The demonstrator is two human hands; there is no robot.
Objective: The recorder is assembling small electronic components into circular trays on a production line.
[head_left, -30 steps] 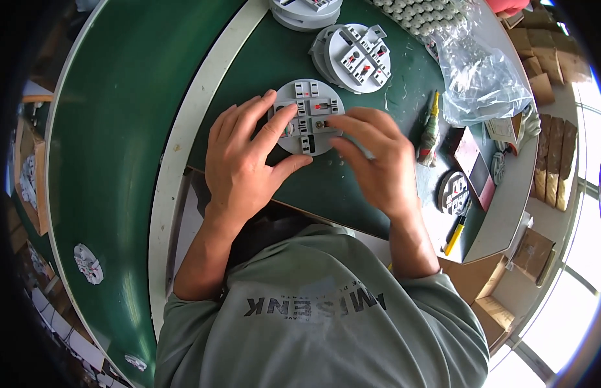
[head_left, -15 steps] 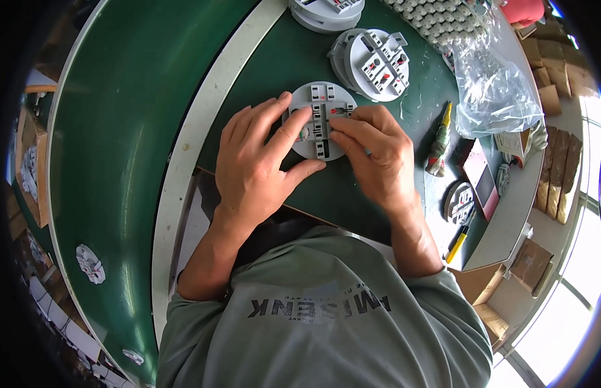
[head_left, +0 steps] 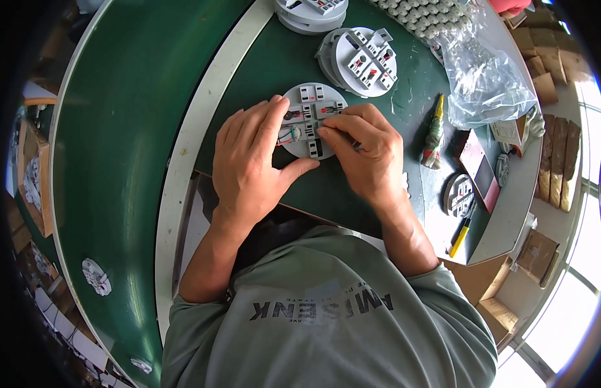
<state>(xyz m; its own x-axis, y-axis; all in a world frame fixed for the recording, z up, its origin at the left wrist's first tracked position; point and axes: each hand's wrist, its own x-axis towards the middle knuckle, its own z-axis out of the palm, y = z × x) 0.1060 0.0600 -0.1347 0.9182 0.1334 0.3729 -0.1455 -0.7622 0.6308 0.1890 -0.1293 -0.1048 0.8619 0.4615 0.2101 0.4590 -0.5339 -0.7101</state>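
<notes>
A round grey plastic base [head_left: 326, 150] lies on the green table in front of me, with white, black and red small parts set in its cross-shaped slots. My left hand [head_left: 252, 155] grips its left side, fingers along the upper left rim and thumb at the lower edge. Close to its fingers sits a green and white piece with red wires [head_left: 291, 134]. Over the right half of the base, my right hand [head_left: 371, 152] has thumb and index finger pinched together near the middle slots. Whatever the pinch holds is hidden by the fingertips.
Similar stacked bases [head_left: 365, 68] stand beyond, with another stack [head_left: 311, 19] farther back. On the right lie a taped tool with a yellow tip [head_left: 434, 142], a dark round part [head_left: 458, 194], a yellow-handled cutter [head_left: 460, 237] and a clear plastic bag [head_left: 485, 90]. A green belt [head_left: 119, 142] runs along the left.
My left index finger has drawn back off the top of the base, uncovering the wired piece. My right fingertips have shifted slightly toward the middle of the base. The whole view has moved a little.
</notes>
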